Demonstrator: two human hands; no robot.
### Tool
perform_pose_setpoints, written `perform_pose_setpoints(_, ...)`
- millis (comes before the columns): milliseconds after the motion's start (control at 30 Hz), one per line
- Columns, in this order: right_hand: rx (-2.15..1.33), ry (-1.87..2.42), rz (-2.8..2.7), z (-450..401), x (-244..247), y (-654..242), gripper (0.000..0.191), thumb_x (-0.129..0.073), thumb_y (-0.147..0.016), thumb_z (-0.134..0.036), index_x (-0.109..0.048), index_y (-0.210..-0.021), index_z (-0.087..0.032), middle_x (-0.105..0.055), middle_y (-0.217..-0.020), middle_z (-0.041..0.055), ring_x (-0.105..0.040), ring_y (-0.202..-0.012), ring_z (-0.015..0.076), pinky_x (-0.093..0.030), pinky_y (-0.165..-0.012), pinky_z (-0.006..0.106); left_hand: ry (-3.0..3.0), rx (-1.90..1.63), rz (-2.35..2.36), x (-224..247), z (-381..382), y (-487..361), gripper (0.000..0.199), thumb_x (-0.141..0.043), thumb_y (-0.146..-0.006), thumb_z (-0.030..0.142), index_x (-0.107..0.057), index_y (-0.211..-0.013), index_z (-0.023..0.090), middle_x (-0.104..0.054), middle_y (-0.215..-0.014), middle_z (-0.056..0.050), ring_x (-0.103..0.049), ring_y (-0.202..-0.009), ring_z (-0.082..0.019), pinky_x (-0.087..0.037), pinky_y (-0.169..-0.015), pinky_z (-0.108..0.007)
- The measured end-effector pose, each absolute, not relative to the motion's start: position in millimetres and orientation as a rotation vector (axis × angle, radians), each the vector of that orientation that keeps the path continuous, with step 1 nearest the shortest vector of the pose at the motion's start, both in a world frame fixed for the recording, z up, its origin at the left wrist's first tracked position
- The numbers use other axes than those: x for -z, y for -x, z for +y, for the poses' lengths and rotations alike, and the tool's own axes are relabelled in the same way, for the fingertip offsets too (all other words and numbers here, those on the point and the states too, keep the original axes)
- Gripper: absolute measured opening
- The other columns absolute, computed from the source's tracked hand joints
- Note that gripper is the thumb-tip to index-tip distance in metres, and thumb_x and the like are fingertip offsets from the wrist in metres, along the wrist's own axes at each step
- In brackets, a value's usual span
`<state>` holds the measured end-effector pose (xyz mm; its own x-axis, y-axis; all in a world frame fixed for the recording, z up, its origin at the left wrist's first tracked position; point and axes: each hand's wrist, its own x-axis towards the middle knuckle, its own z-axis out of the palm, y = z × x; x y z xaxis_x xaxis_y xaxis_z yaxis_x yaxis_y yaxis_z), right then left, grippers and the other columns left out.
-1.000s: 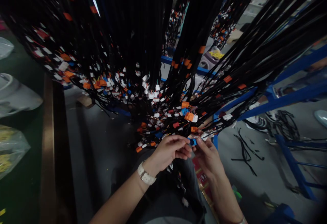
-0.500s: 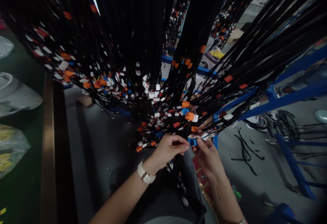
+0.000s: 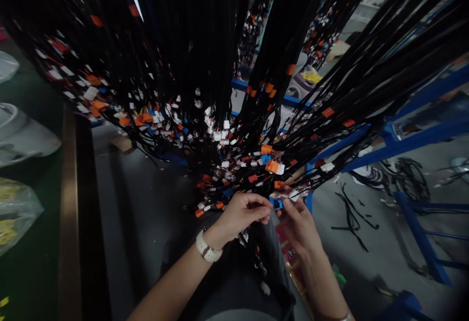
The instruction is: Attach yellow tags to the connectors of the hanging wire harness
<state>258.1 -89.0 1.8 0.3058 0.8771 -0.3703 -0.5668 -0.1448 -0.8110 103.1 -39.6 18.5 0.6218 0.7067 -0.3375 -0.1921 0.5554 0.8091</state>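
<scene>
A blue plug connector (image 3: 276, 203) is gripped between the thumb and fingers of my right hand (image 3: 297, 218). My left hand (image 3: 245, 215), with a white watch (image 3: 208, 246) on its wrist, has thumb and forefinger pinched together at the connector's left side. Whatever lies between those fingertips is too small to make out. Just above both hands hang wire ends with orange connectors (image 3: 272, 166), another blue connector (image 3: 266, 159) and white ones. They belong to black wiring harnesses (image 3: 205, 42) that come down in thick bundles.
A blue metal frame (image 3: 370, 152) runs along the right, with loose black cables (image 3: 350, 213) on the floor beyond. At far left are a grey tub (image 3: 25, 135) and a clear bag (image 3: 18, 213) with yellow parts. More harnesses (image 3: 322, 32) hang behind.
Almost nothing differs. The blue connector appears slightly turned in my right hand, and both hands stay in the same place.
</scene>
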Motion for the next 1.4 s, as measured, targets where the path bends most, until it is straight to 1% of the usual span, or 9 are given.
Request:
perform_pose_setpoints(167, -1.334, 1.096, -0.361, -90, -2, -258, 0.030, -0.077, -0.067, -0.023, -0.065, -0.095, -0.025, -0.066, -0.079, -0.0032, -0.057, -0.057, 0.0058, -0.050, -0.055, 0.016, -0.807, -0.544, 0.701, -19, -40, -103, 0.035, -0.077, -0.061, 0.037, -0.064, -0.078, 0.010, -0.063, -0.064, -0.002, -0.059, -0.059, -0.010, -0.048, -0.059, -0.022)
perform_pose_setpoints(333, -1.349, 1.064, -0.344, -90, -4, -257, 0.037, -0.077, -0.067, -0.023, -0.063, -0.102, -0.026, -0.067, -0.080, -0.0032, -0.058, -0.058, 0.0066, -0.050, -0.054, 0.016, -0.801, -0.603, 0.751, -19, -40, -104, 0.033, -0.080, -0.056, 0.033, -0.061, -0.071, 0.010, -0.061, -0.057, 0.000, -0.056, -0.052, -0.009, -0.046, -0.053, -0.021)
perform_pose_setpoints(600, -1.368, 1.054, -0.337, -91, -3, -257, 0.039, -0.077, -0.067, -0.023, -0.063, -0.103, -0.028, -0.067, -0.077, -0.0036, -0.059, -0.057, 0.0075, -0.052, -0.055, 0.017, -0.714, -0.645, 0.724, -23, -41, -105, 0.032, -0.076, -0.064, 0.034, -0.064, -0.082, 0.009, -0.068, -0.071, -0.006, -0.063, -0.063, -0.013, -0.049, -0.061, -0.024)
perform_pose_setpoints(800, -1.344, 1.072, -0.346, -91, -3, -256, 0.044, -0.079, -0.065, -0.025, -0.062, -0.106, -0.029, -0.068, -0.085, -0.0027, -0.062, -0.066, 0.0096, -0.052, -0.059, 0.018, -0.828, -0.722, 0.794, -24, -43, -108, 0.027, -0.073, -0.067, 0.033, -0.066, -0.080, 0.010, -0.065, -0.068, -0.004, -0.058, -0.061, -0.011, -0.046, -0.062, -0.023)
perform_pose_setpoints(967, -1.351, 1.039, -0.341, -91, -3, -255, 0.048, -0.081, -0.062, -0.021, -0.062, -0.105, -0.030, -0.066, -0.078, -0.0043, -0.061, -0.065, 0.0085, -0.052, -0.059, 0.017, -0.975, -0.821, 0.801, -26, -46, -110, 0.015, -0.070, -0.070, 0.026, -0.068, -0.077, 0.013, -0.065, -0.099, -0.008, -0.060, -0.088, -0.016, -0.046, -0.076, -0.023)
perform_pose_setpoints(1033, -1.344, 1.025, -0.341, -91, -3, -255, 0.047, -0.080, -0.063, -0.019, -0.062, -0.105, -0.030, -0.066, -0.075, -0.0050, -0.059, -0.063, 0.0079, -0.051, -0.058, 0.017, -0.974, -0.830, 0.807, -26, -47, -111, 0.013, -0.070, -0.070, 0.025, -0.068, -0.077, 0.013, -0.064, -0.103, -0.008, -0.060, -0.093, -0.017, -0.047, -0.076, -0.023)
perform_pose_setpoints(1133, -1.335, 1.026, -0.343, -91, -3, -255, 0.041, -0.078, -0.065, -0.018, -0.063, -0.102, -0.029, -0.066, -0.078, -0.0040, -0.060, -0.065, 0.0081, -0.051, -0.059, 0.017, -0.949, -0.835, 0.814, -26, -48, -113, 0.013, -0.070, -0.069, 0.024, -0.068, -0.077, 0.013, -0.063, -0.103, -0.009, -0.061, -0.091, -0.017, -0.048, -0.076, -0.024)
perform_pose_setpoints(1267, -1.329, 1.068, -0.368, -91, -3, -256, 0.030, -0.079, -0.065, -0.021, -0.064, -0.090, -0.026, -0.068, -0.084, -0.0018, -0.061, -0.069, 0.0101, -0.050, -0.058, 0.018, -0.946, -0.842, 0.820, -27, -47, -116, 0.014, -0.072, -0.067, 0.025, -0.068, -0.075, 0.013, -0.063, -0.100, -0.008, -0.061, -0.087, -0.017, -0.049, -0.077, -0.026)
perform_pose_setpoints(1400, -1.335, 1.067, -0.372, -91, -3, -256, 0.033, -0.078, -0.065, -0.021, -0.064, -0.093, -0.027, -0.068, -0.083, -0.0023, -0.061, -0.069, 0.0107, -0.050, -0.059, 0.019, -0.946, -0.845, 0.828, -27, -47, -116, 0.013, -0.071, -0.067, 0.024, -0.068, -0.073, 0.014, -0.063, -0.097, -0.008, -0.061, -0.086, -0.016, -0.049, -0.077, -0.026)
